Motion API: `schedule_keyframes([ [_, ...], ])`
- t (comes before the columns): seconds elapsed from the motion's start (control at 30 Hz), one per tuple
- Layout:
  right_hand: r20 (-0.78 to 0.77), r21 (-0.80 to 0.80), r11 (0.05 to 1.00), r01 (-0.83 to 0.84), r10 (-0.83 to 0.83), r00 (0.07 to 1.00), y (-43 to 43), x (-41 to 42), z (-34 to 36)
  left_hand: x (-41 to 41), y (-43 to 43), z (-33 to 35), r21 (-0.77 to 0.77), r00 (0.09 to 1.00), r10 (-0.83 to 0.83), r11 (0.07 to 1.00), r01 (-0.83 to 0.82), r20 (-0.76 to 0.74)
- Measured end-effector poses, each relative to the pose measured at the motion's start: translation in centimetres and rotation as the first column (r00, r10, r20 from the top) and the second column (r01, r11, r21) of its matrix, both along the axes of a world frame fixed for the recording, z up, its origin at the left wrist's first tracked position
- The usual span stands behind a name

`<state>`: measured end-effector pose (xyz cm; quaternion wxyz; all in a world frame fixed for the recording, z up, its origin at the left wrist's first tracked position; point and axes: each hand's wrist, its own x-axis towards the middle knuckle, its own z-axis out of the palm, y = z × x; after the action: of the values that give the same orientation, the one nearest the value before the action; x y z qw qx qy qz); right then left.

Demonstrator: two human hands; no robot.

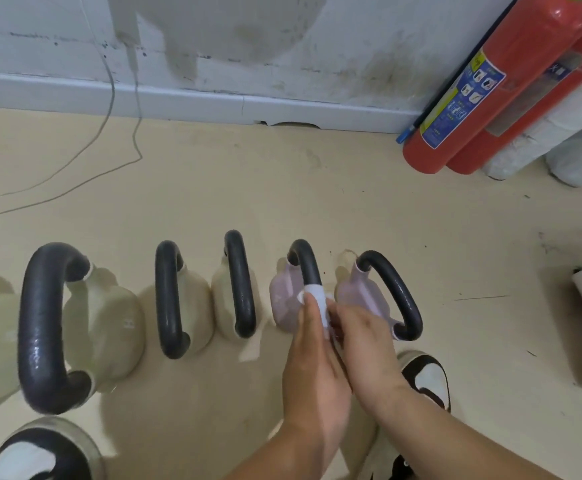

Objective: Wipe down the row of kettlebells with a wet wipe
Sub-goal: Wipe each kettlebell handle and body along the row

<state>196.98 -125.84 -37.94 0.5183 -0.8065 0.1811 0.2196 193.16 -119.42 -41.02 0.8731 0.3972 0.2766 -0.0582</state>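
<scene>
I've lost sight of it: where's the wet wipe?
Head view, centre-right: the wipe wraps the left pink kettlebell's handle, between the left hand and right hand.

Both forearms are bare and reach in from the bottom right, hands side by side and touching. Left hand (312,362) edge-on, fingers stretched forward, fingertips pinching the wipe (318,299) round a handle (303,265). Right hand (365,337) just beside it, back up, fingers curled in toward the left palm; what they hold is hidden. Wrists nearly straight.
</scene>
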Motion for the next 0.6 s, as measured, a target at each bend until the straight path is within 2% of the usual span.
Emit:
schedule_keyframes([
  [0.03, -0.010, 0.014, 1.000, 0.020, -0.020, 1.000, -0.1, -0.8, -0.3, -0.7, 0.0, 0.2, -0.148, 0.998, 0.045, 0.988, -0.051, -0.049],
  [0.1, -0.029, 0.049, 0.997, 0.066, -0.065, 0.997, 0.0, -1.8, -0.9, -0.8, 0.1, 1.0, -0.209, 0.986, 0.038, 0.975, -0.072, -0.165],
  [0.17, -0.033, 0.074, 0.992, 0.100, -0.097, 0.995, 0.4, -1.2, -1.4, -0.4, 0.4, 0.8, -0.051, 0.985, -0.003, 0.999, -0.006, -0.173],
  [0.23, -0.060, 0.111, 0.986, 0.128, -0.122, 0.991, 1.0, 0.3, -1.6, 0.6, 0.8, -0.3, 0.223, 0.990, -0.078, 0.969, 0.103, -0.121],
  [0.27, -0.103, 0.154, 0.978, 0.141, -0.126, 0.987, 1.2, 1.1, -1.8, 1.4, 1.1, -0.6, 0.372, 0.981, -0.129, 0.912, 0.175, -0.145],
  [0.3, -0.163, 0.205, 0.968, 0.146, -0.113, 0.980, 1.2, 1.8, -1.8, 2.4, 1.4, -0.8, 0.539, 0.970, -0.160, 0.809, 0.235, -0.183],
  [0.33, -0.221, 0.265, 0.952, 0.155, -0.096, 0.970, 1.2, 2.7, -1.9, 3.4, 1.8, -1.0, 0.624, 0.966, -0.178, 0.737, 0.257, -0.188],
  [0.37, -0.269, 0.323, 0.930, 0.177, -0.089, 0.959, 1.2, 3.6, -1.7, 4.7, 2.4, -0.9, 0.648, 0.958, -0.210, 0.705, 0.287, -0.195],
  [0.43, -0.326, 0.434, 0.872, 0.226, -0.081, 0.942, 1.3, 5.4, -1.1, 7.3, 3.6, -1.2, 0.661, 0.942, -0.239, 0.671, 0.336, -0.236],
  [0.5, -0.298, 0.465, 0.865, 0.186, -0.045, 0.953, 1.6, 6.6, -0.8, 8.9, 4.6, -1.2, 0.557, 0.924, -0.253, 0.741, 0.375, -0.285],
  [0.53, -0.265, 0.425, 0.894, 0.143, -0.028, 0.964, 1.8, 6.8, -1.0, 9.0, 4.7, -1.1, 0.479, 0.921, -0.241, 0.797, 0.368, -0.305],
  [0.6, -0.164, 0.220, 0.975, 0.008, 0.028, 0.986, 2.3, 6.1, -1.2, 7.9, 4.5, -1.1, 0.373, 0.930, -0.182, 0.878, 0.300, -0.321],
])
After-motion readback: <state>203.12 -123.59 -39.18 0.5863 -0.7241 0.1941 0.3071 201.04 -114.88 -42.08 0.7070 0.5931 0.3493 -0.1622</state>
